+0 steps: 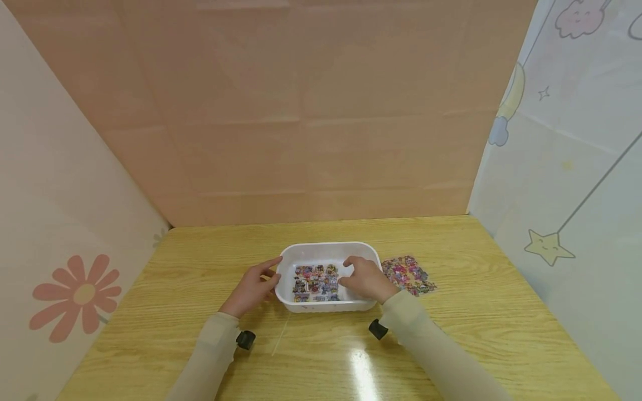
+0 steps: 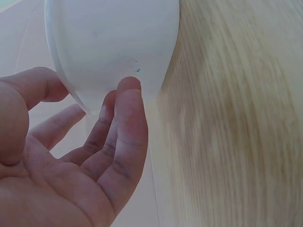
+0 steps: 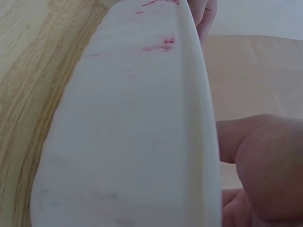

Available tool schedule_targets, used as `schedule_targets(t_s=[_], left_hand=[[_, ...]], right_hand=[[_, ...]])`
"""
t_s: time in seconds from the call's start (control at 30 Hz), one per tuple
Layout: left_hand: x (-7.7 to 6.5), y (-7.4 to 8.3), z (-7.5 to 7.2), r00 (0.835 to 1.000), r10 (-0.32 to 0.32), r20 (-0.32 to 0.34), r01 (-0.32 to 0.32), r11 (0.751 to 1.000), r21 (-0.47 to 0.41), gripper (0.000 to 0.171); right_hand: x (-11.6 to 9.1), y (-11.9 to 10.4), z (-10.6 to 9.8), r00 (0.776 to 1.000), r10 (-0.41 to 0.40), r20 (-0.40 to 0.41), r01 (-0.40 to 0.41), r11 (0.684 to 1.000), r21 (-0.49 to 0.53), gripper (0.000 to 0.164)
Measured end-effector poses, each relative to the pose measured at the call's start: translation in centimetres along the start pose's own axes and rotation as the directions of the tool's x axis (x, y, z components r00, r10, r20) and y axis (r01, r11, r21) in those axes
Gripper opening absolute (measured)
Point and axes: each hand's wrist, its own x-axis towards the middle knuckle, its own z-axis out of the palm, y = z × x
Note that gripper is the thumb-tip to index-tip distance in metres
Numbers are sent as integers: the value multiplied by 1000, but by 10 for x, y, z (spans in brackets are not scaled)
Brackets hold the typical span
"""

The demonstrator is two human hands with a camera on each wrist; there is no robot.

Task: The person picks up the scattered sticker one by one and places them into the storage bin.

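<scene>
The white plastic tub [image 1: 328, 307] sits on the wooden table [image 1: 195, 289], well apart from both side edges and nearer the back edge. The left hand [image 1: 253, 288] pinches its left rim, with fingers bent against the outer wall. The right hand [image 1: 368, 279] reaches over the right rim, its thumb and pointer finger apart; I cannot tell if they touch anything. Colourful sticker-like pictures [image 1: 315, 284] lie on the tub's bottom, with white floor showing behind them. A bright picture patch [image 1: 407, 274] lies just beside the right end, so wood shows more widely on the left.
</scene>
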Motion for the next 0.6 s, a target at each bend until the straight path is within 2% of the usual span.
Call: schedule_targets(t_s=[0.07, 0.13, 0.23, 0.33, 0.37, 0.5, 0.6], left_hand=[[-1, 1, 0, 1000, 6, -1, -6, 1000, -1, 46], [-6, 10, -1, 1000, 2, -3, -2, 1000, -1, 46], [-5, 9, -1, 1000, 5, 0, -5, 1000, -3, 46], [-3, 6, -1, 1000, 6, 3, -6, 1000, 2, 46], [0, 0, 0, 1000, 7, 1, -7, 1000, 3, 46], [1, -1, -1, 1000, 8, 4, -8, 1000, -4, 46], [1, -2, -1, 1000, 3, 6, -3, 1000, -10, 46]], right_hand=[[-1, 0, -1, 1000, -8, -9, 8, 1000, 12, 48], [-2, -1, -2, 999, -20, -25, 20, 1000, 20, 45], [-2, 0, -5, 997, -48, -64, 50, 998, 23, 39], [-2, 3, -6, 986, -99, -136, 101, 995, 8, 29], [-2, 5, -7, 979, -116, -165, 120, 993, 9, 26], [-2, 11, -10, 934, -202, -296, 208, 978, -10, 15], [-4, 15, -15, 900, -242, -362, 244, 969, -40, 13]])
